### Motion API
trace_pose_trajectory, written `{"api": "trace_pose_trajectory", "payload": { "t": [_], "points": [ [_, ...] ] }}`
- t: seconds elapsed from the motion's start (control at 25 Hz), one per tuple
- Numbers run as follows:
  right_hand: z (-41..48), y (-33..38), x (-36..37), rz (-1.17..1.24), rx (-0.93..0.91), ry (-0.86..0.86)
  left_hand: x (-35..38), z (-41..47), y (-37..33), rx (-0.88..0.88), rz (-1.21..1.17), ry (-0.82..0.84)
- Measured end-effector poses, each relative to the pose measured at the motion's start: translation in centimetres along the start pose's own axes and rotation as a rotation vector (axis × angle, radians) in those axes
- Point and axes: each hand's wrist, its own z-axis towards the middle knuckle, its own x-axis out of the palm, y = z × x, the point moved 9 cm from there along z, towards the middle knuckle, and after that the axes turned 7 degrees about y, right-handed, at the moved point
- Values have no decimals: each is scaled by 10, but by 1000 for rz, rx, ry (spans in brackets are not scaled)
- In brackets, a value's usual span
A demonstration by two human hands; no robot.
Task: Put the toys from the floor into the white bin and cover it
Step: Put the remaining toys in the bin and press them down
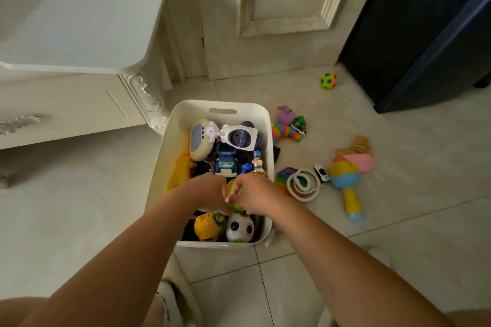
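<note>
The white bin stands on the tiled floor, packed with several toys, among them a blue truck and a white ball with dark spots. Both hands are inside the bin near its front. My left hand and my right hand meet around a small green and yellow toy, fingers curled on it. Several toys lie on the floor to the bin's right: a yellow and blue microphone toy, a rainbow caterpillar, a coiled white ring toy, a small white car.
A green and yellow ball lies by the door. A white cabinet stands to the left, a dark blue furniture piece at the right. A white flat piece lies under my arms near the bin's front.
</note>
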Motion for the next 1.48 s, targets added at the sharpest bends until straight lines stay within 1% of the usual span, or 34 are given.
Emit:
{"api": "trace_pose_trajectory", "payload": {
  "t": [0.04, 0.12, 0.2, 0.24, 0.28, 0.32, 0.36, 0.4, 0.48, 0.52, 0.56, 0.68, 0.76, 0.84, 0.92, 0.96, 1.0, 1.04, 1.08, 1.12, 1.16, 1.2, 1.24, 1.28, 1.32, 1.36, 1.4, 1.44, 1.48],
  "points": [
    [-2, -7, -24, 140, -31, -130, -20, 2, -12, 50, -79, -113],
    [-5, -47, -65, 381, -3, -373, -52, 7, -38, 132, -337, -329],
    [-3, -111, -83, 659, 112, -497, -70, 16, -66, 224, -580, -472],
    [1, -144, -82, 784, 179, -518, -75, 23, -81, 271, -639, -508],
    [6, -174, -79, 828, 246, -519, -74, 32, -99, 319, -686, -504],
    [9, -198, -72, 778, 310, -486, -68, 42, -114, 355, -736, -461],
    [14, -213, -61, 697, 350, -409, -58, 53, -128, 371, -786, -393],
    [17, -223, -43, 637, 373, -302, -44, 65, -138, 360, -834, -314],
    [21, -231, 1, 633, 419, -74, -15, 89, -147, 286, -884, -179],
    [22, -236, 20, 652, 456, -12, -3, 102, -145, 234, -877, -143],
    [24, -241, 36, 692, 471, -1, 5, 110, -143, 186, -857, -116],
    [37, -245, 58, 852, 367, -120, 14, 123, -137, 98, -866, -80],
    [37, -254, 52, 891, 418, -207, 13, 122, -134, 63, -943, -92],
    [31, -257, 26, 990, 423, -349, 10, 115, -135, 66, -937, -90],
    [18, -254, -15, 1118, 335, -520, 13, 111, -140, 85, -815, -50],
    [12, -250, -33, 1136, 284, -562, 16, 110, -143, 104, -834, -23],
    [7, -242, -46, 1140, 235, -560, 19, 108, -146, 133, -913, 16],
    [5, -232, -54, 1137, 194, -532, 23, 107, -148, 146, -1041, 55],
    [6, -227, -57, 1130, 169, -511, 24, 106, -148, 143, -1162, 67],
    [6, -227, -59, 1138, 162, -530, 24, 105, -147, 131, -1243, 61],
    [4, -236, -64, 1119, 184, -628, 22, 105, -144, 125, -1271, 41],
    [-1, -254, -70, 1028, 246, -769, 21, 105, -142, 125, -1270, 32],
    [-11, -278, -74, 846, 374, -905, 20, 105, -141, 122, -1286, 24],
    [-20, -301, -74, 633, 534, -956, 19, 105, -141, 123, -1304, 33],
    [-20, -322, -67, 486, 658, -868, 21, 105, -140, 125, -1314, 46],
    [-13, -344, -50, 437, 732, -691, 23, 105, -141, 125, -1309, 60],
    [-4, -358, -32, 425, 756, -496, 24, 104, -141, 125, -1300, 69],
    [4, -366, -16, 401, 756, -342, 26, 104, -141, 129, -1291, 80],
    [8, -369, -6, 350, 747, -241, 26, 103, -142, 139, -1291, 88]
  ]
}}
